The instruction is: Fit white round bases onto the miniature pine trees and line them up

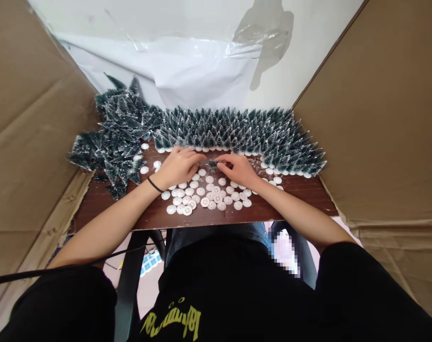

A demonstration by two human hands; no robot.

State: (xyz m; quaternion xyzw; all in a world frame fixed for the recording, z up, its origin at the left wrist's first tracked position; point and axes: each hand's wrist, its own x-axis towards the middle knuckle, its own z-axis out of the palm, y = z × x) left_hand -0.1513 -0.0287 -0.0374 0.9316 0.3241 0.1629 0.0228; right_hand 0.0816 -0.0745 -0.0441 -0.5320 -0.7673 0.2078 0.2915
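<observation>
Over the brown table, my right hand pinches a small dark green tree that lies on its side between my hands. My left hand is at the tree's left, its thumb and fingers closed near the thin stem end; whatever they hold is too small to make out. Many round white bases lie scattered on the table below and between my hands. Behind my hands stand dense rows of frosted small trees on white bases.
A loose heap of frosted trees lies at the table's left. Cardboard walls flank both sides, and a white sheet hangs behind. A black cable crosses near my left forearm.
</observation>
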